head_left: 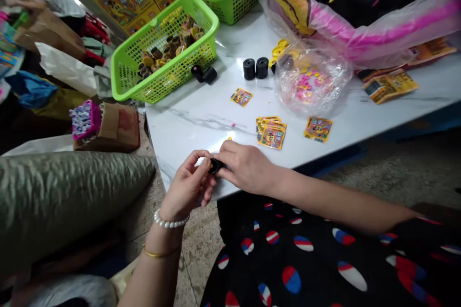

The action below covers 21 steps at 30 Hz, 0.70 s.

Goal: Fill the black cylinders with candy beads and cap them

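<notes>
At the near edge of the white marbled table (pixel 201 120), my left hand (pixel 189 187) and my right hand (pixel 245 168) both close on one small black round part (pixel 215 166). My left fingers pinch it from the left. My right fingers press on it from the right. A tiny yellow piece (pixel 229 139) and a pink one (pixel 233 125) lie on the table just beyond my hands. A small stack of yellow printed cards (pixel 272 132) lies to the right of them.
Two black cylinders (pixel 255 68) stand mid-table, another pair (pixel 203 74) lies beside a green basket (pixel 163 48) of finished pieces. A clear bag (pixel 311 81) holds pink and yellow bits. A big pink-striped bag (pixel 360 14) sits at the back right. Another person (pixel 39 5) sits far left.
</notes>
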Motion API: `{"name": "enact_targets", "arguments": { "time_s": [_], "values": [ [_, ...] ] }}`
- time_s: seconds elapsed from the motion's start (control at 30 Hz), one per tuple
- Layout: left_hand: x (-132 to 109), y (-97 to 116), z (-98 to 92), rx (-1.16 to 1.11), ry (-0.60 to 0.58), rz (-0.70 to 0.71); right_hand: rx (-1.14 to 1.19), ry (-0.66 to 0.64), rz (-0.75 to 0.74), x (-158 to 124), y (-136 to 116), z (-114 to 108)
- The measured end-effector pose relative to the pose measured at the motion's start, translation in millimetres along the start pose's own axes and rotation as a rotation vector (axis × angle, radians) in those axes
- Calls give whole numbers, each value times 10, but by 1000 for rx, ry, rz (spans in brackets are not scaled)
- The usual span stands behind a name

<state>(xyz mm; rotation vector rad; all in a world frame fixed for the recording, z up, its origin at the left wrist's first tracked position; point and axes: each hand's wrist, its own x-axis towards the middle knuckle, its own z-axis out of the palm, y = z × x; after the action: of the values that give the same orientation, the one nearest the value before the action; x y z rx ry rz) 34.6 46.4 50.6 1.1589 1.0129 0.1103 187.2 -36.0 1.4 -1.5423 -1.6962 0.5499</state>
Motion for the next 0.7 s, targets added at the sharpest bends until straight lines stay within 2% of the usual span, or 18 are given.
{"name": "enact_targets", "arguments": {
  "time_s": [0.13,0.27,0.53,0.7],
  "values": [
    [-6,34,-56,-62,-66,-13,-8,-16,0,5,-5,-17],
    [-38,71,-85,-51,-84,-73,-24,-10,3,6,2,-16],
    [-1,188,-44,64,-46,-167,-74,-14,-3,5,2,-2],
    [40,160,14,32,9,-120,-77,-13,-5,0,17,8]
  ]
}}
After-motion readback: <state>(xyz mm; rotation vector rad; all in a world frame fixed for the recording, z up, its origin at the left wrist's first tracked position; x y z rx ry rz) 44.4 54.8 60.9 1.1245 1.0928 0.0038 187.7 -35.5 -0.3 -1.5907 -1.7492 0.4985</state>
